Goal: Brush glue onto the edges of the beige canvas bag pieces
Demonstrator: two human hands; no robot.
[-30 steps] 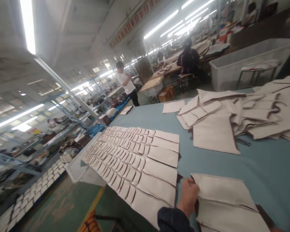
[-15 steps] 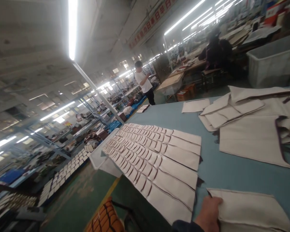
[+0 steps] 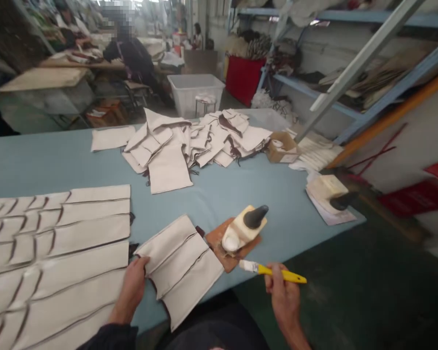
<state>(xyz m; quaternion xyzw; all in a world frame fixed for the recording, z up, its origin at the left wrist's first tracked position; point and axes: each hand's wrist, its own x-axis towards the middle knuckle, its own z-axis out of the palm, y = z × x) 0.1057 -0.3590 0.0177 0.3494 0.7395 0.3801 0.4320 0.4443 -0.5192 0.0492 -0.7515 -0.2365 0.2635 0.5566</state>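
Note:
My left hand (image 3: 134, 282) pinches the left edge of a few overlapping cream fabric panels (image 3: 178, 265) with dark edges, lying at the table's near edge. In my right hand (image 3: 282, 291) is a paintbrush (image 3: 281, 273) with a yellow handle and whitish bristles pointing left, just off the table edge. Close to the bristles, a cream container (image 3: 243, 231) with a black conical spout rests on a brown board (image 3: 219, 238). To the left, rows of overlapping cream panels (image 3: 95, 218) cover the table.
Loose cream pieces (image 3: 171, 165) are heaped on the blue-green table (image 3: 160, 204), beside a small cardboard box (image 3: 282, 148). A second spouted container (image 3: 326, 192) sits at the right corner. Behind stand a white bin (image 3: 195, 90), metal shelving (image 3: 324, 99) and a seated person (image 3: 135, 58).
The view has swung right and levelled out. My right hand with the paintbrush and the spouted containers have come into view. My left hand still grips cream panels.

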